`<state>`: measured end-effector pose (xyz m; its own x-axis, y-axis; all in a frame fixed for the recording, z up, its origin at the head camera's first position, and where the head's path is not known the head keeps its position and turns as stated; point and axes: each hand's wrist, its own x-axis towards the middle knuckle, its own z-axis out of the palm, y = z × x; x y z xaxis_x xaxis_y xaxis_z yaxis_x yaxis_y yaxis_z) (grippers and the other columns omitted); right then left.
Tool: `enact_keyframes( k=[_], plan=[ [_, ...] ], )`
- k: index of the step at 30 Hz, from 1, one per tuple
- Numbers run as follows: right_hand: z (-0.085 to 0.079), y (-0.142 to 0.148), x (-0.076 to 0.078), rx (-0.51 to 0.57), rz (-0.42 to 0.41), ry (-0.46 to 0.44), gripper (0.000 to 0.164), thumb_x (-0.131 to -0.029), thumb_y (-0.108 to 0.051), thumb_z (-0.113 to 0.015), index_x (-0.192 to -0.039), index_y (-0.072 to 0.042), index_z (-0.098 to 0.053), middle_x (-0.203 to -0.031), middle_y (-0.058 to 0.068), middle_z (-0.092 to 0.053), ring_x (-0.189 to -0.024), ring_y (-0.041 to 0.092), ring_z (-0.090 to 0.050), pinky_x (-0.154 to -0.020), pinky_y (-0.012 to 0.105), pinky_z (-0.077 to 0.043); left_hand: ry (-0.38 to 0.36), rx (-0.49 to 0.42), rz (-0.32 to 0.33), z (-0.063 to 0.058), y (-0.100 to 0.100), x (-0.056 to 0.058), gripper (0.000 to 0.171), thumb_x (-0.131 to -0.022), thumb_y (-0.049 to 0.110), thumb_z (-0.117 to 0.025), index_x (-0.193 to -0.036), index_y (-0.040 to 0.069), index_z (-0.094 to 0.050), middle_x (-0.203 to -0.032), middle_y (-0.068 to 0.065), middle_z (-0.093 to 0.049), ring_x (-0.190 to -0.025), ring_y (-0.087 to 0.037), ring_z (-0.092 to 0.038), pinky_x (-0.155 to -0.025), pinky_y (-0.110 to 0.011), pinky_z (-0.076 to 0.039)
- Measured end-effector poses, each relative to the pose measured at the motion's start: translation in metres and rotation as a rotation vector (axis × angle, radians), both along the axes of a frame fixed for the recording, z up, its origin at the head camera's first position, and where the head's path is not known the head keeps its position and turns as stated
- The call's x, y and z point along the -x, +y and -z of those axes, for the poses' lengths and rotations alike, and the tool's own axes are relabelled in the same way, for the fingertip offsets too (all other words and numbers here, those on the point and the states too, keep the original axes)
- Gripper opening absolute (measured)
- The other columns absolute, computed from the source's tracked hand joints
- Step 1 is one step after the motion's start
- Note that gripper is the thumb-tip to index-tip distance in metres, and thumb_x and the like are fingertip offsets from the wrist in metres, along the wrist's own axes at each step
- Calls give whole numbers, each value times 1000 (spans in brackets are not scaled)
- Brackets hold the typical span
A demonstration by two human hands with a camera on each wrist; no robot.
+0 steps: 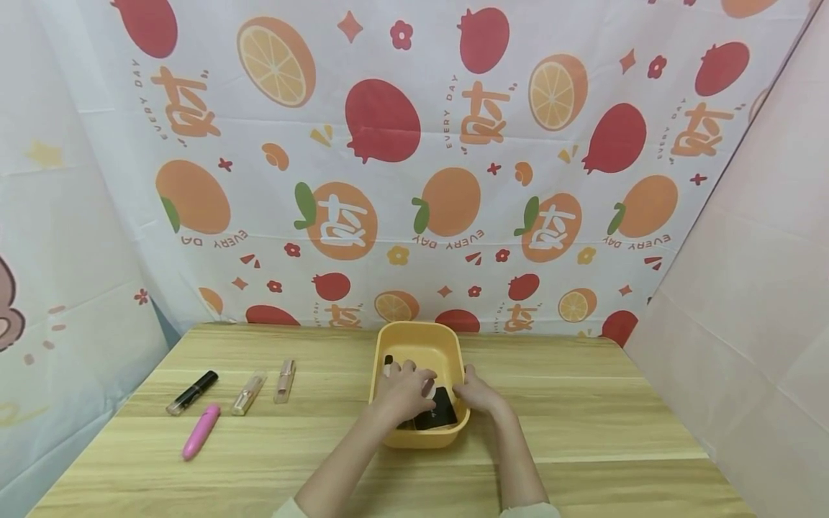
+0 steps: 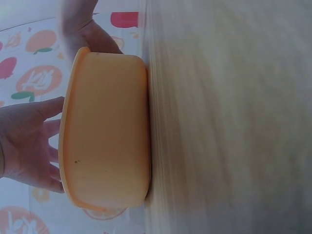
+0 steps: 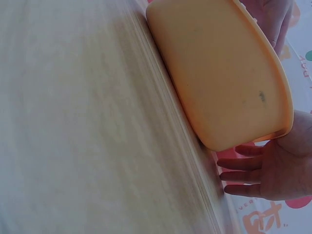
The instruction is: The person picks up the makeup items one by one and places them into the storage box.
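A yellow plastic box (image 1: 419,437) stands on the table. My left hand (image 1: 403,392) reaches down into it from above; in the left wrist view its spread fingers (image 2: 53,127) pass behind the rim. A whitish item (image 1: 429,388) shows by the thumb and forefinger; I cannot tell whether they grip it. Beside it in the box lie a flat black case (image 1: 438,410) and a small black-capped item (image 1: 388,360). My right hand (image 1: 477,392) holds the box's right wall, thumb over the rim, with its long fingers (image 3: 241,176) along the outside.
To the left on the wooden table (image 1: 324,432) lie a black tube with a clear end (image 1: 192,393), a pink tube (image 1: 201,432) and two clear-and-pale lipstick-like tubes, the nearer one (image 1: 249,393) beside the other (image 1: 285,381). A fruit-print cloth (image 1: 401,216) hangs behind the table.
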<state>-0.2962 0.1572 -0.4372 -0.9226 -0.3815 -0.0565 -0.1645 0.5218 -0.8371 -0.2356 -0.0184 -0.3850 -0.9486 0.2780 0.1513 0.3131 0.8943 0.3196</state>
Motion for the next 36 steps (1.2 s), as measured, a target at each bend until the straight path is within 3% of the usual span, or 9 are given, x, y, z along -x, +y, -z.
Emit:
enact_keyframes(
  k=[12,19,28,36],
  plan=[
    [-3,1,-1,1,-1,-7,41,-83,0,-46,-116,17,-29,-100,22,-46,-94,32,-49,-80,43,-47,-43,-13,-6,-6,5,0,43,-75,31,-74,-114,18,-64,-105,-11,-53,-100,-37,-45,-86,-56,-35],
    [-1,1,0,-20,-9,12,39,-83,0,-46,-115,17,-30,-98,21,-47,-92,31,-51,-77,40,-48,-26,42,-8,-7,10,-1,41,-73,34,-75,-111,22,-65,-97,-7,-54,-90,-31,-47,-82,-53,-36],
    [-2,2,-1,-14,-15,-1,41,-83,-1,-46,-117,17,-30,-99,21,-47,-89,29,-51,-74,39,-48,-58,4,10,-2,19,-1,43,-73,29,-77,-112,17,-66,-96,-10,-52,-87,-30,-45,-64,-44,-44],
    [-2,1,0,-21,-19,5,42,-83,-2,-45,-118,17,-30,-100,21,-46,-90,28,-49,-74,37,-47,-65,11,13,-6,22,-4,44,-71,28,-78,-112,17,-66,-95,-10,-53,-87,-30,-46,-68,-47,-44]
  ],
)
